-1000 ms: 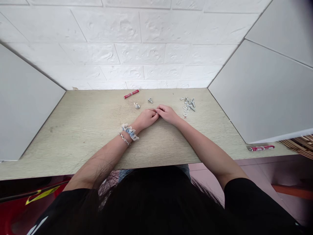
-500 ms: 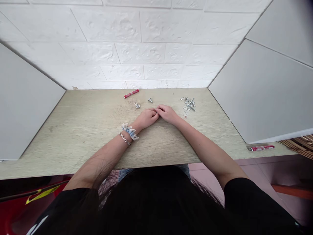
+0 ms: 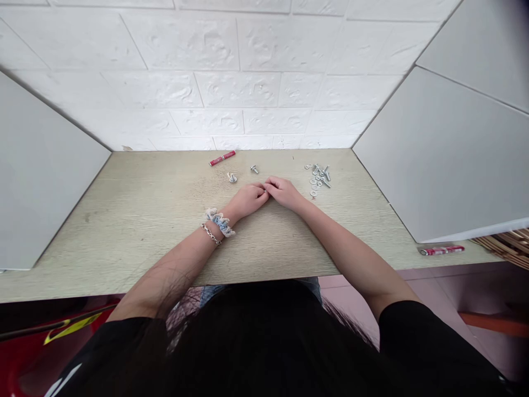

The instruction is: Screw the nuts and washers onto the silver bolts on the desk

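My left hand and my right hand meet fingertip to fingertip over the wooden tabletop. Both are closed in a pinch around a tiny bit of shiny metal, mostly hidden by the fingers, so its kind does not show. Just beyond my left hand, a bolt with what looks like a washer on it stands on its head. Another bolt lies tilted behind the fingertips. To the right of my right hand is a loose pile of bolts, nuts and washers.
A red tube lies near the white brick wall. A similar red tube rests at the right front edge, near a wicker basket. Grey panels flank the tabletop on both sides.
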Demonstrator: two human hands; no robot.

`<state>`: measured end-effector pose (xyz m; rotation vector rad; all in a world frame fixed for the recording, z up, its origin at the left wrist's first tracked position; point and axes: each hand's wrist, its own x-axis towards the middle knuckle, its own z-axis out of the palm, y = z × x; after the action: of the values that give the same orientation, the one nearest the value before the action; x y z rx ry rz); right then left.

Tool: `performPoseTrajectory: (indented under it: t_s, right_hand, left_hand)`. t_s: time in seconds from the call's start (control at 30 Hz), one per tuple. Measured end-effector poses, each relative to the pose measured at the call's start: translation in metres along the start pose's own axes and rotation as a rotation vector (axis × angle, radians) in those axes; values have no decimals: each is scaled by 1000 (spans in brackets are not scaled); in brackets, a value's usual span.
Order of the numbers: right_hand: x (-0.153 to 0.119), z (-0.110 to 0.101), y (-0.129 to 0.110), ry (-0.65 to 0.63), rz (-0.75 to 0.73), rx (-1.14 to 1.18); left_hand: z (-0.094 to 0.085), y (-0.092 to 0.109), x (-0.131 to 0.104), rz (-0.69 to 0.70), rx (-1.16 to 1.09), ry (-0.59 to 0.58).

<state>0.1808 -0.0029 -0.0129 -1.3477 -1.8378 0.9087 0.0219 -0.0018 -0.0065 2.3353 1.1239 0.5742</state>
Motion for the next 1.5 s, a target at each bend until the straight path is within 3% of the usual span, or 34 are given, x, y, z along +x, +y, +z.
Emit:
performPoseTrajectory:
  t_s: [1.5]
  right_hand:
    - [-1, 0, -1, 3, -5, -48]
  left_hand:
    - [0, 1, 0, -1, -10, 4]
